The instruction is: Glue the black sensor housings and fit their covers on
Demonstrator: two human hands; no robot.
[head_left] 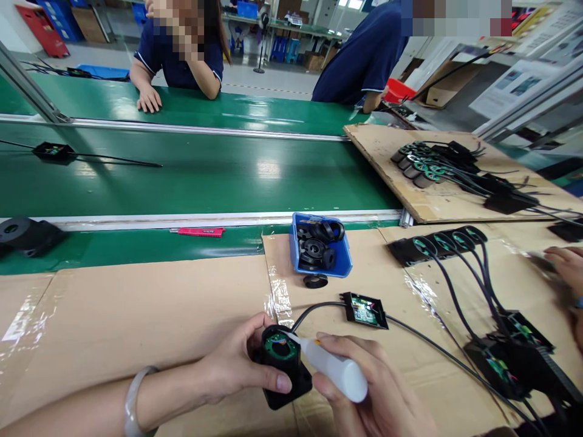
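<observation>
A: Left hand (234, 367)?
B: Wrapped round the black housing (292, 365), thumb across its near side. Housing low centre, over the cardboard (159, 315); mouth upward, green ring board (273, 349) showing.
A: Right hand (376, 382)?
B: Gripping the white bottle (336, 368). Long axis slants from lower right to upper left, nozzle (294, 335) at the housing's rim (touching or just above, can't tell).
A: Nearer hand?
B: Left, it has the housing itself. Right sits just to the housing's right.
A: Cable (319, 308)?
B: Runs from behind the rim, rightward to the small black box (365, 311).
</observation>
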